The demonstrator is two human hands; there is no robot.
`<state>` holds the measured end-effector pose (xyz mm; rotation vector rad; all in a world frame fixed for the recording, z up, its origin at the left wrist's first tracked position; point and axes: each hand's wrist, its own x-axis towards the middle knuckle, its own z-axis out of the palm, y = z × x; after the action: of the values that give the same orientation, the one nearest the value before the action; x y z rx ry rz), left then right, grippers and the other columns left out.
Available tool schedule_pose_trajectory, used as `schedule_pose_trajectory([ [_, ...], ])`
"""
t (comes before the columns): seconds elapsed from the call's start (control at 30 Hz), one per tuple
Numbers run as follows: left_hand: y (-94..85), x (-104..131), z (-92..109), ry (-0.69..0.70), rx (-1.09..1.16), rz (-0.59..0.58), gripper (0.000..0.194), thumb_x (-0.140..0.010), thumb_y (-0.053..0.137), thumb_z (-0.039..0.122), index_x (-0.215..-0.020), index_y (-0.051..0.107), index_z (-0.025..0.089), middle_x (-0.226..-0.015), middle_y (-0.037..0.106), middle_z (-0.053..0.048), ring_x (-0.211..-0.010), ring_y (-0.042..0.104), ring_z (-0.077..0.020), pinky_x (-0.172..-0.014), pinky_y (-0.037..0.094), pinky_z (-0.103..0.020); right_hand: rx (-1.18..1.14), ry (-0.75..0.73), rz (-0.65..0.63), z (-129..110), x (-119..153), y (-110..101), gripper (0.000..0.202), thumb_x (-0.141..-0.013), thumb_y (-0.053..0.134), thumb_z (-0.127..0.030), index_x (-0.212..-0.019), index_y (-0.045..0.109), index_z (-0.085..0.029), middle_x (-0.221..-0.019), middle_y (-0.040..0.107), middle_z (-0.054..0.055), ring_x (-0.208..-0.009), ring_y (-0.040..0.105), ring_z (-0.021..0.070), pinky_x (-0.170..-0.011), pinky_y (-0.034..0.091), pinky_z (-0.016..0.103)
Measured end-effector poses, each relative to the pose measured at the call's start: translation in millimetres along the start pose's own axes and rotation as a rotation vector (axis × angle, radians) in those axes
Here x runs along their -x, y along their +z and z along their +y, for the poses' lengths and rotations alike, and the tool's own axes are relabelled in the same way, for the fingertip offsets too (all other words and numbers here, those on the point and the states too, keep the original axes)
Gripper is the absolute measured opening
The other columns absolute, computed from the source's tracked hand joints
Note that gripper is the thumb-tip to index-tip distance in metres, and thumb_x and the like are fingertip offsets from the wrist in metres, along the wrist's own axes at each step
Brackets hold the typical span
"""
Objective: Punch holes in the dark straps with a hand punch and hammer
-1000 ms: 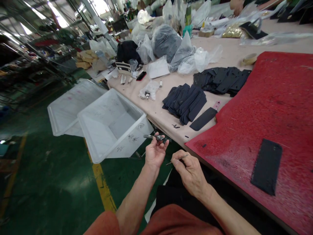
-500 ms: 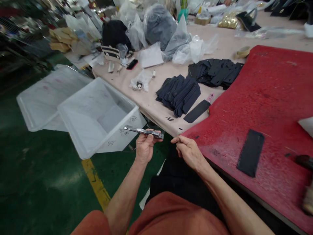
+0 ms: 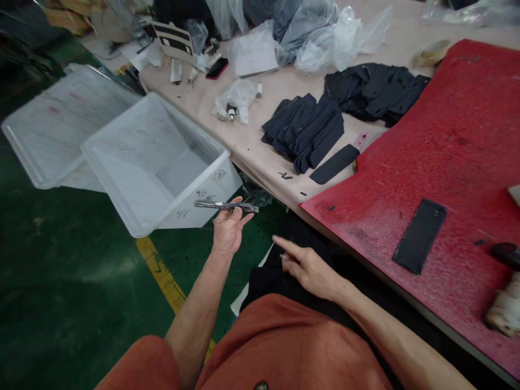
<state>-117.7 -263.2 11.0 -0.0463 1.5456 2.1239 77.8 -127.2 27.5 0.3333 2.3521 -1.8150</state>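
My left hand (image 3: 226,234) is closed around a slim, dark, shiny bar-like tool (image 3: 209,205), its long thin end pointing left. What kind of tool it is I cannot make out. It is held in the air, in front of the white plastic bin's near side. To the right of it and lower, my right hand (image 3: 311,271) hovers over my dark-clothed lap. Its index finger stretches out and the other fingers are loosely curled, with nothing visible in them. On the red cutting mat (image 3: 467,146) lies a dark rectangular piece (image 3: 420,235).
Fanned dark strips (image 3: 304,130) and a pile of black pieces (image 3: 377,92) lie on the table. Beside them are a single strip (image 3: 335,164) and a tape roll (image 3: 434,53). Two white bins (image 3: 142,214) stand at the left. Plastic bags (image 3: 320,46) and a phone (image 3: 217,69) lie farther back.
My hands have moved apart; the right one has dropped lower and stretched out its index finger from a pinch. The tool stays in my left hand. The camera view has tilted downward.
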Motion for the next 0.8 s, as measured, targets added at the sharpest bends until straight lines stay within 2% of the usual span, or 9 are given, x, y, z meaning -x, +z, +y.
schedule_pose_trajectory([
  [0.07, -4.1, 0, 0, 0.024, -0.003, 0.016, 0.033, -0.067, 0.084, 0.030, -0.091, 0.068, 0.015, -0.087, 0.072, -0.005, -0.090, 0.069, -0.0219, -0.082, 0.058, -0.043, -0.149, 0.036, 0.190, -1, -4, -5, 0.059, -0.087, 0.047, -0.020, -0.146, 0.039, -0.021, -0.075, 0.063, -0.004, -0.063, 0.054, 0.0114, -0.066, 0.043, 0.025],
  [0.1, -5.8, -1, 0, 0.029, -0.012, 0.018, 0.032, -0.066, 0.085, 0.030, -0.088, 0.068, 0.014, -0.085, 0.072, -0.005, -0.086, 0.070, -0.0215, -0.079, 0.059, -0.042, -0.137, 0.051, 0.214, -2, -5, -9, 0.053, -0.087, 0.049, -0.022, -0.141, 0.047, -0.020, -0.074, 0.063, -0.003, -0.064, 0.054, 0.0114, -0.066, 0.043, 0.025],
  [0.17, -8.3, -1, -1, 0.028, -0.046, 0.009, 0.032, -0.065, 0.085, 0.031, -0.084, 0.066, 0.013, -0.081, 0.073, -0.005, -0.076, 0.071, -0.0204, -0.072, 0.060, -0.038, 0.037, 0.070, 0.112, -3, -2, -16, 0.031, -0.084, 0.055, -0.020, -0.111, 0.069, -0.021, -0.075, 0.066, -0.001, -0.068, 0.057, 0.0126, -0.068, 0.043, 0.026],
  [0.2, -9.1, -1, -2, 0.030, -0.066, 0.004, 0.034, -0.065, 0.085, 0.032, -0.084, 0.065, 0.012, -0.080, 0.073, -0.006, -0.072, 0.071, -0.0201, -0.069, 0.060, -0.036, 0.157, 0.079, 0.025, -3, 1, -18, 0.021, -0.081, 0.057, -0.018, -0.094, 0.073, -0.020, -0.076, 0.068, 0.001, -0.070, 0.060, 0.0139, -0.068, 0.042, 0.027],
  [0.3, -8.9, -1, -6, 0.049, -0.102, -0.005, 0.037, -0.065, 0.086, 0.033, -0.088, 0.066, 0.012, -0.077, 0.073, -0.005, -0.066, 0.071, -0.0187, -0.064, 0.059, -0.032, 0.452, 0.120, -0.192, -2, 10, -10, 0.005, -0.075, 0.066, -0.020, -0.073, 0.071, -0.019, -0.075, 0.071, 0.005, -0.075, 0.065, 0.0200, -0.064, 0.040, 0.028],
  [0.4, -5.8, 1, -8, 0.028, -0.094, -0.006, 0.040, -0.063, 0.086, 0.034, -0.090, 0.066, 0.012, -0.075, 0.072, -0.004, -0.065, 0.071, -0.0184, -0.063, 0.058, -0.030, 0.568, 0.170, -0.217, 0, 13, 9, 0.015, -0.076, 0.068, -0.031, -0.073, 0.070, -0.017, -0.076, 0.071, 0.011, -0.074, 0.067, 0.0255, -0.061, 0.039, 0.030],
  [0.5, -3.2, 3, -8, -0.018, -0.065, 0.011, 0.045, -0.060, 0.088, 0.036, -0.089, 0.065, 0.011, -0.074, 0.072, -0.006, -0.064, 0.071, -0.0199, -0.061, 0.058, -0.031, 0.578, 0.188, -0.154, 4, 8, 22, 0.013, -0.080, 0.061, -0.026, -0.075, 0.068, -0.016, -0.076, 0.072, 0.011, -0.073, 0.067, 0.0239, -0.063, 0.039, 0.029],
  [0.67, -5.5, 3, -6, -0.028, -0.030, 0.025, 0.047, -0.058, 0.089, 0.034, -0.091, 0.064, 0.011, -0.075, 0.073, -0.007, -0.065, 0.071, -0.0199, -0.064, 0.057, -0.031, 0.564, 0.270, 0.052, 13, -19, 10, 0.028, -0.095, 0.038, -0.024, -0.096, 0.066, -0.017, -0.087, 0.071, 0.008, -0.081, 0.066, 0.0173, -0.068, 0.041, 0.025],
  [0.8, -9.6, 0, -6, -0.039, -0.010, 0.039, 0.044, -0.060, 0.088, 0.034, -0.090, 0.064, 0.012, -0.076, 0.073, -0.006, -0.066, 0.071, -0.0187, -0.065, 0.057, -0.031, 0.592, 0.359, 0.132, 20, -35, -2, 0.025, -0.089, 0.043, -0.016, -0.099, 0.066, -0.016, -0.094, 0.071, 0.013, -0.087, 0.067, 0.0227, -0.074, 0.044, 0.030],
])
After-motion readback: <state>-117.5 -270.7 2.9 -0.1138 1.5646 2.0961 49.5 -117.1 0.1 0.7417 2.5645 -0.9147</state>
